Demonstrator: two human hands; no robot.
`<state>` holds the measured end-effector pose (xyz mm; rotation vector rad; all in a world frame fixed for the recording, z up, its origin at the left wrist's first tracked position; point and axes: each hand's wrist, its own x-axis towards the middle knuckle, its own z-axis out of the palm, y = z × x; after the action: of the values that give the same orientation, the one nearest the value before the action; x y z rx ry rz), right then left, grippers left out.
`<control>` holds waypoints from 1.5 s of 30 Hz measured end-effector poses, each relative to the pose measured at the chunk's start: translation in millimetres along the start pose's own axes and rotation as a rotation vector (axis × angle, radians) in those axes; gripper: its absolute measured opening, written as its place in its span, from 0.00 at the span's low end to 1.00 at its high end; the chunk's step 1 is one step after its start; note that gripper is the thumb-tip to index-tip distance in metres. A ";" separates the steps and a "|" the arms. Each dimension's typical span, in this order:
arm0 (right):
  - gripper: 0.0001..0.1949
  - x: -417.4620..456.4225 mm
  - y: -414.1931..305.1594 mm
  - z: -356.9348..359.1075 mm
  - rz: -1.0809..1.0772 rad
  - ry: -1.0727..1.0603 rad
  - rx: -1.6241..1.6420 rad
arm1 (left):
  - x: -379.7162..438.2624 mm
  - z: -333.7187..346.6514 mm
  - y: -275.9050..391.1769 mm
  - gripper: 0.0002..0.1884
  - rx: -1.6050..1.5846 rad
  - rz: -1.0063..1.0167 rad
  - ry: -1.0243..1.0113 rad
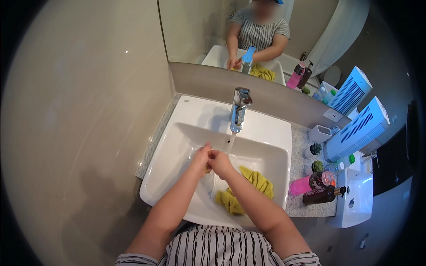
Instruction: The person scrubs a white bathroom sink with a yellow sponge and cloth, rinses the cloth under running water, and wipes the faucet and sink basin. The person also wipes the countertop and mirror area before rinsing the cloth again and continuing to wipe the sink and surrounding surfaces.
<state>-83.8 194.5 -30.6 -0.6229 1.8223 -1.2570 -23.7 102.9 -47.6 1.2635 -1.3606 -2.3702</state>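
Note:
My left hand (pixel 200 160) and my right hand (pixel 220 163) meet over the white washbasin (pixel 173 146). Between them is a small yellow item (pixel 208 169), mostly hidden by the fingers, so its kind is unclear. Water (pixel 232 143) runs from the chrome faucet (pixel 238 114) just beyond my right hand. A crumpled yellow-green cloth (pixel 258 182) lies in the basin, partly covered by my right forearm. Beside the cloth's left edge is a small whitish object (pixel 210 192), too small to name.
On the granite counter (pixel 298 139) at right are a dark hand soap pump bottle (pixel 319 195), a pink bottle (pixel 301 185), small potted succulents (pixel 313 150) and a white tower fan (pixel 357 129). A smaller white basin (pixel 357 199) adjoins. A mirror (pixel 199 30) spans the back; a wall (pixel 100 99) bounds the left.

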 end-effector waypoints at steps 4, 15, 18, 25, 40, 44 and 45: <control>0.12 4.9 -6.3 -31.2 0.175 -0.231 0.260 | 25.3 -20.3 -4.0 0.29 0.433 0.222 0.216; 0.13 32.2 -28.6 -85.0 0.229 -0.242 0.142 | 31.1 -0.7 -13.2 0.19 0.904 0.425 0.225; 0.13 26.6 -52.9 -80.0 0.251 -0.328 0.194 | 61.8 -15.0 -38.7 0.13 0.685 0.464 0.046; 0.13 23.4 -61.8 -94.3 0.264 -0.394 0.155 | 16.9 27.2 -10.2 0.20 0.284 0.084 -0.228; 0.16 23.9 -60.5 -95.0 0.181 -0.314 -0.128 | -10.6 44.4 19.3 0.30 1.573 0.341 -0.015; 0.15 29.0 -58.9 -95.1 0.225 -0.359 0.031 | 46.8 8.9 -14.2 0.23 1.153 0.636 -0.212; 0.15 31.0 -54.7 -98.5 0.207 -0.373 0.037 | 44.3 14.4 -11.5 0.21 1.179 0.670 -0.245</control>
<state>-185.9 201.2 25.9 -0.5868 1.5072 -0.9616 -59.3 97.8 -79.4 0.4067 -2.8398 -1.2088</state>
